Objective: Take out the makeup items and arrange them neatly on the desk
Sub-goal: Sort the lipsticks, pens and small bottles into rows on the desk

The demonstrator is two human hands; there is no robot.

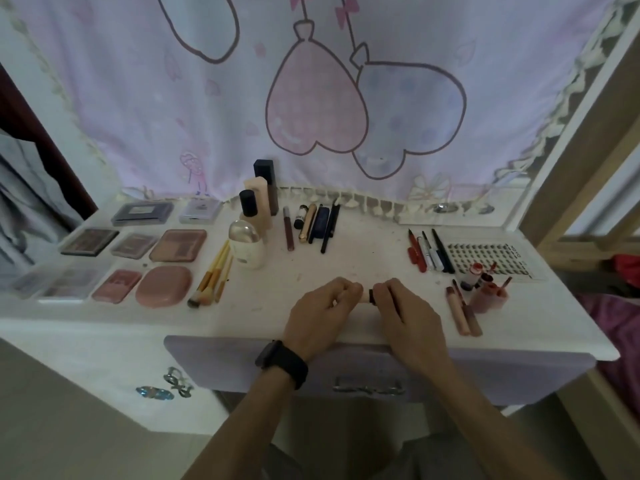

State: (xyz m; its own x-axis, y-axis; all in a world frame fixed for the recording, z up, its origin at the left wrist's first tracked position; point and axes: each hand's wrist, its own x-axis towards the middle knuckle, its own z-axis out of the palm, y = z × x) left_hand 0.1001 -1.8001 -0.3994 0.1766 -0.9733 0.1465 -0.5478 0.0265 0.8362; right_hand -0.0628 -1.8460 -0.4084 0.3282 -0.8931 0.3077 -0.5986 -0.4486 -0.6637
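– Lower centre, over the bench [346, 244], left hand [322, 308] and right hand [403, 306] pinch one small tube [364, 295]. Next?
– Probably seat the dark cap [372, 295] firmly, then lay it parallel beside the lip tubes [464, 311], lower right.

We saw the left forearm [249, 420] and the right forearm [460, 403], both bare from the lower edge of the view up to the hands. Round the left wrist we found a black wristwatch [282, 363], with a broad matte strap and a dark, round-cornered rectangular case sitting at the outer side of the wrist. The left hand [322, 313] and right hand [405, 313] were bare too. Below the arms we made out grey cloth [433, 455] over the legs, its cut too blurred to tell.
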